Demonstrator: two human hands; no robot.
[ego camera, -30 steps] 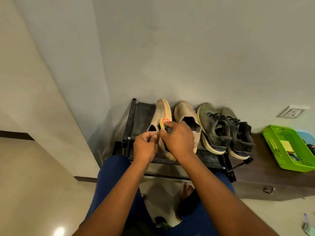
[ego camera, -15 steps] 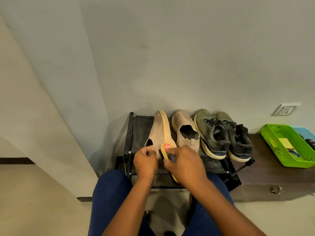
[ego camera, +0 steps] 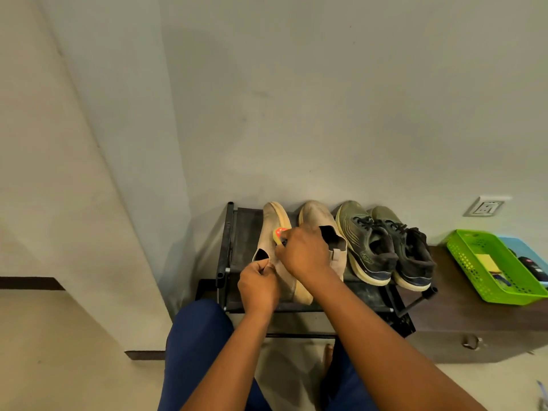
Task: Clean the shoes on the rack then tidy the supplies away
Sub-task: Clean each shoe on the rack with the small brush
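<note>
Gripping red-labelled brush [ego camera: 280,235], writing unreadable, right hand [ego camera: 305,255].

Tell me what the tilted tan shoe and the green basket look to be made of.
Tan slip-on shoe: matte, napped upper, likely suede or canvas; paler sole looks like rubber. Green basket: glossy moulded plastic, judging by its perforated lattice walls.

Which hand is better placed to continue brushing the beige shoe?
Right. The right hand already grips the brush against the tilted beige shoe, while the left hand pinches the shoe's collar, steadying it.
</note>
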